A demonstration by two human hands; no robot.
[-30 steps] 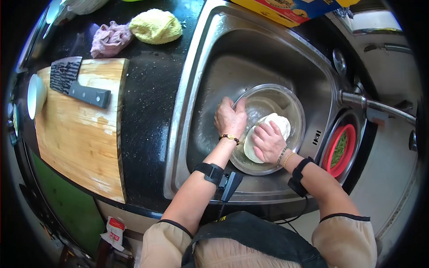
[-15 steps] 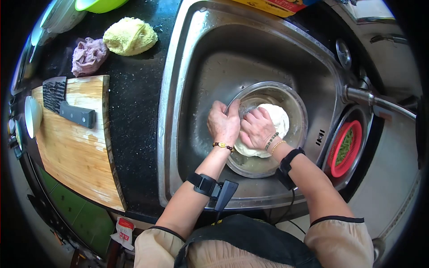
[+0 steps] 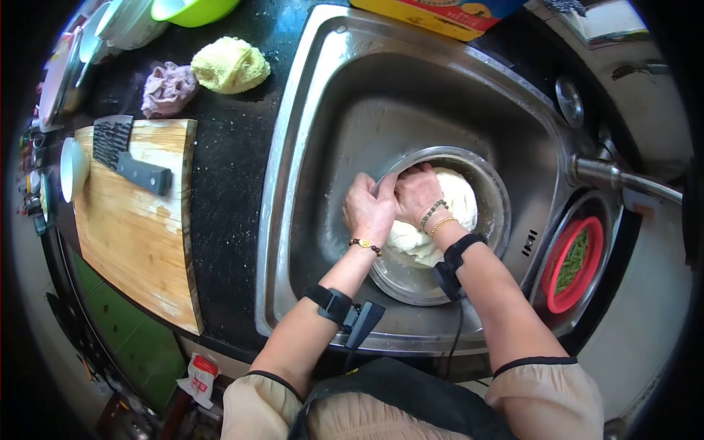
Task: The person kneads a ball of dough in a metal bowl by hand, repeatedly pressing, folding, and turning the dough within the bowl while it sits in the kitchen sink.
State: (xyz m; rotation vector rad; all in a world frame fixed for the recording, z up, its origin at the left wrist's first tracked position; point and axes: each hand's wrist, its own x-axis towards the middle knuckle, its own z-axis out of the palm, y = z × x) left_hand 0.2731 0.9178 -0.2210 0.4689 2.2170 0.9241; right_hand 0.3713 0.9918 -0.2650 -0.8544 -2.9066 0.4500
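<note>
A steel bowl (image 3: 490,192) stands in the sink (image 3: 381,95) and holds a lump of white dough (image 3: 455,198). My left hand (image 3: 368,207) grips the bowl's left rim. My right hand (image 3: 416,193) presses down into the dough on the bowl's left side, its fingers bent against it. Both wrists wear bead bracelets and black straps.
A wooden cutting board (image 3: 136,220) with a cleaver (image 3: 125,158) lies on the black counter at left. Yellow (image 3: 230,64) and purple (image 3: 169,88) cloths lie behind it. A red strainer with greens (image 3: 576,262) sits at right, below the tap (image 3: 623,180).
My right hand has slid from the middle of the dough toward the bowl's left rim, close to my left hand. The dough has been pushed and reshaped. The view has shifted slightly.
</note>
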